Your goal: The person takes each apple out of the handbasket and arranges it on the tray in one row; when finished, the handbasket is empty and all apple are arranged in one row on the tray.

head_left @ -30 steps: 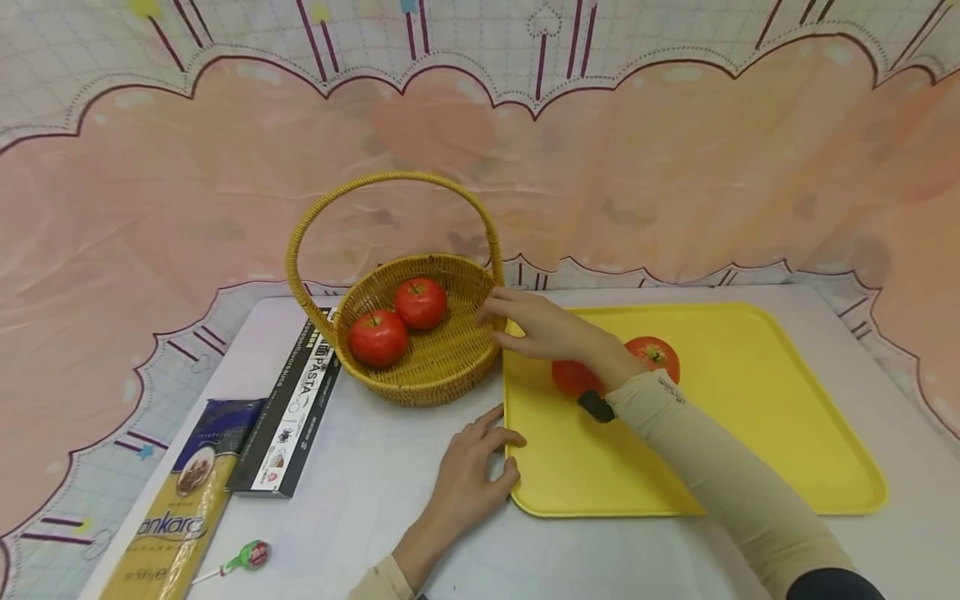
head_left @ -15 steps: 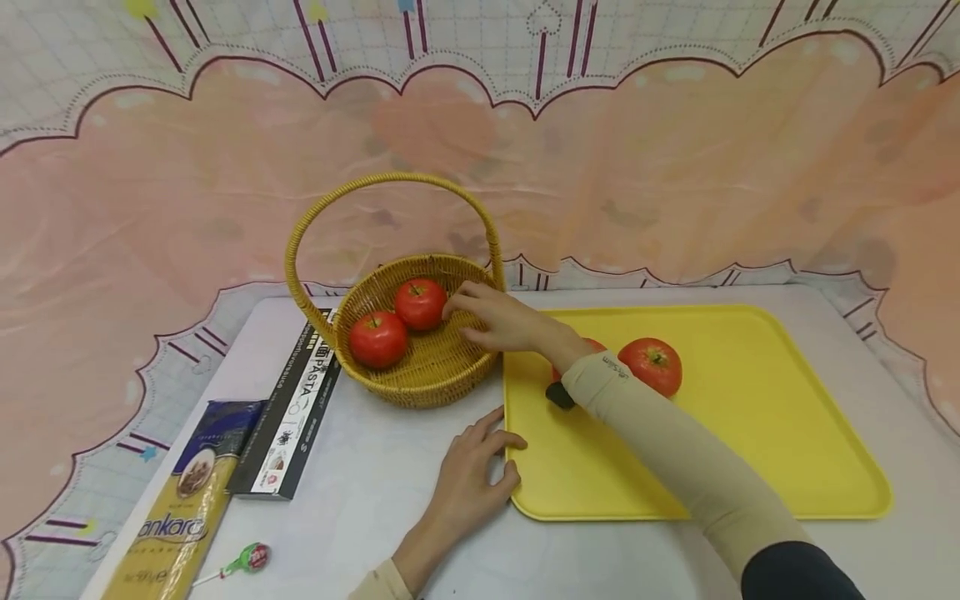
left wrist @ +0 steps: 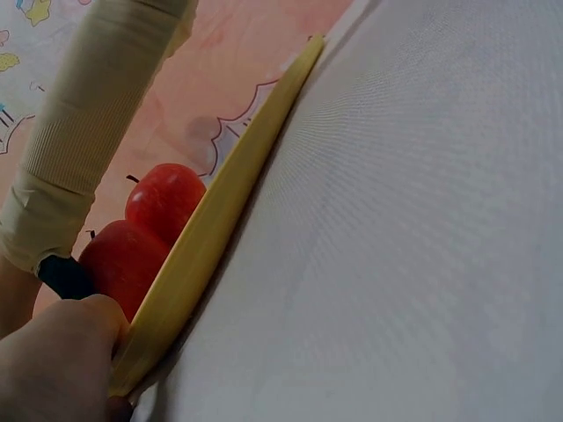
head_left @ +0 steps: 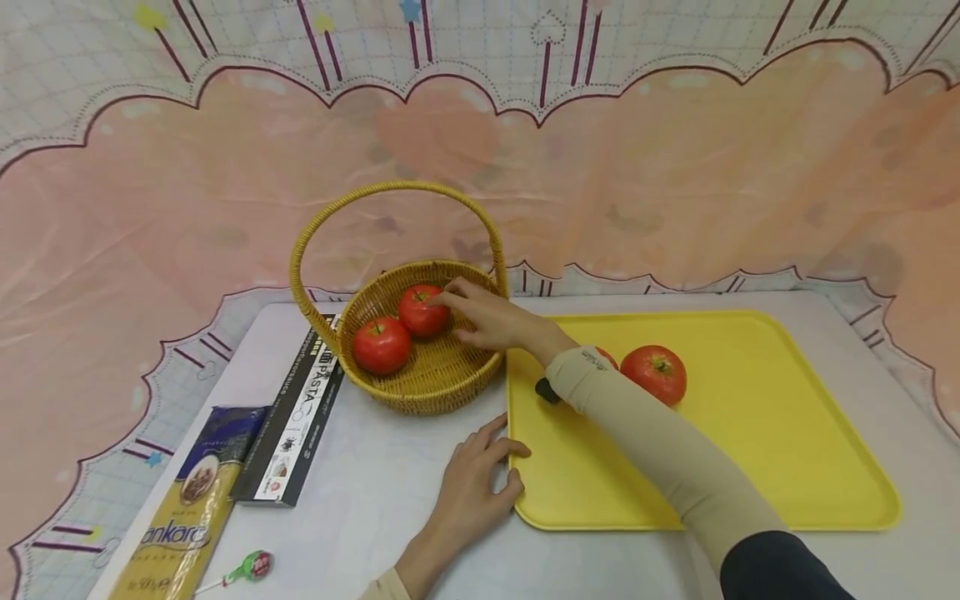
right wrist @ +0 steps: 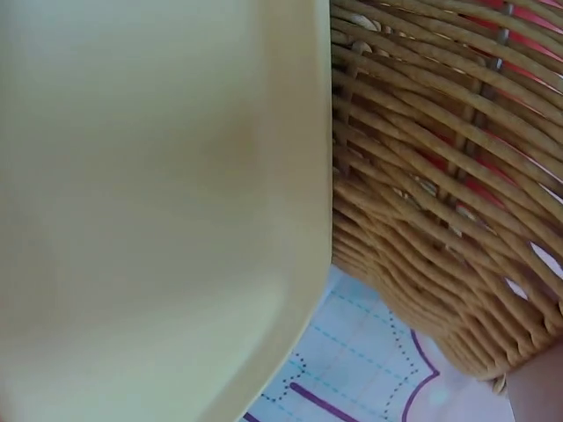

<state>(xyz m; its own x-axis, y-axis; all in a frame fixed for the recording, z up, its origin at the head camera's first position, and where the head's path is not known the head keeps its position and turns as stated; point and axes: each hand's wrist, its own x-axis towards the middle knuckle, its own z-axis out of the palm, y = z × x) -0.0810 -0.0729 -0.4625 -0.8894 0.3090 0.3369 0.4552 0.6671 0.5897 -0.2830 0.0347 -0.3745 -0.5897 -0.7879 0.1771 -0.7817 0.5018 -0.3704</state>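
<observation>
My right hand [head_left: 487, 318] reaches over the right rim of the wicker basket [head_left: 420, 402]. Its fingertips are at the right side of the rear red apple [head_left: 422, 310]; the thumb stands apart below them. A second apple [head_left: 382, 346] lies beside it in the basket. In the right wrist view the basket's weave [right wrist: 440, 132] shows red behind it. My left hand [head_left: 476, 479] holds the left edge of the yellow tray [head_left: 712, 467], thumb and fingertips over the rim. On the tray lie an apple [head_left: 655, 374] and another mostly hidden by the right sleeve.
Left of the basket lie a black-and-white pasta box [head_left: 288, 433] and a yellow-blue pasta packet [head_left: 180, 517]. A green-and-red lollipop [head_left: 251, 567] lies near the front. The basket's tall handle [head_left: 397, 187] arches above it. A patterned cloth [head_left: 675, 192] hangs behind the white table.
My right hand has moved left, from the basket's right rim to the rear apple. The left hand stays on the tray's edge. The right sleeve uncovers more of the right-hand apple on the tray.
</observation>
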